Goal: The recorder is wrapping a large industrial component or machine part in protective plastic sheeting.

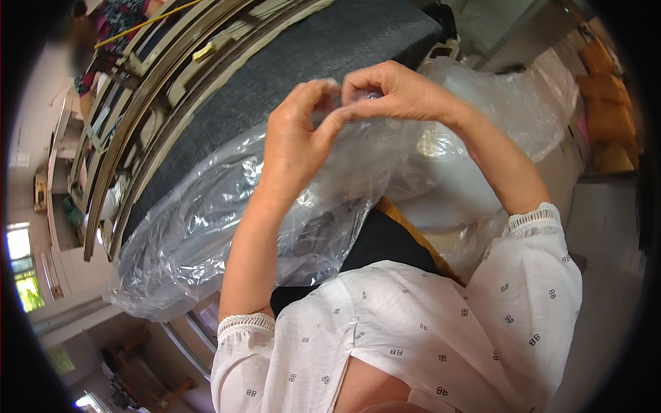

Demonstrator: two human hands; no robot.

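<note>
A large transparent plastic bag (200,227) drapes across the near side of a dark grey padded surface and hangs down in front of me. My left hand (299,131) is bent at its upper edge, fingers curled and thumb pressed in, pinching the film. Just to the right, my right hand (396,93) has thumb and forefinger drawn together on the same film. The fingertips of both hands nearly meet and are slightly blurred. How the film is folded between them is hidden.
The dark grey surface (275,72) stretches behind the hands. Beyond it lie long curved machine rails (169,96) with a small yellow block (204,52). More crumpled plastic (509,103) lies at right, near stacked brown bundles (609,117). Another person (124,17) is at the far left.
</note>
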